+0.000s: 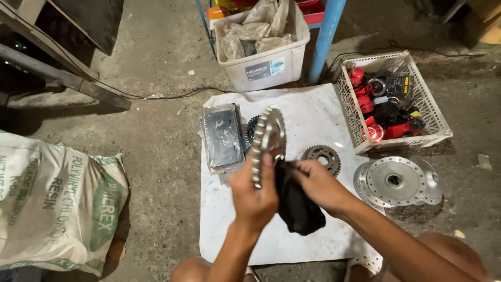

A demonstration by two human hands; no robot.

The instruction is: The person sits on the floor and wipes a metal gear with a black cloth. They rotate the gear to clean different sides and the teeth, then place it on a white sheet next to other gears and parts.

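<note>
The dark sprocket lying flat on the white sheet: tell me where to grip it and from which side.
Take the dark sprocket by its toothed rim, coming from above, fingers pinching across opposite edges. It lies flat on the white sheet, so no edge is raised; its large centre hole would likely also take a finger for lifting.

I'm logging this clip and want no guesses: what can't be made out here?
Head view only:
- Sprocket: lower edge hidden by the left hand.
- Black cloth: top covered by the right hand.
- Dark sprocket on the sheet: mostly behind the held one.
- Crate: parts too jumbled to tell apart.
- Tub: plastic bags hide its contents; top cut by the frame edge.
</note>
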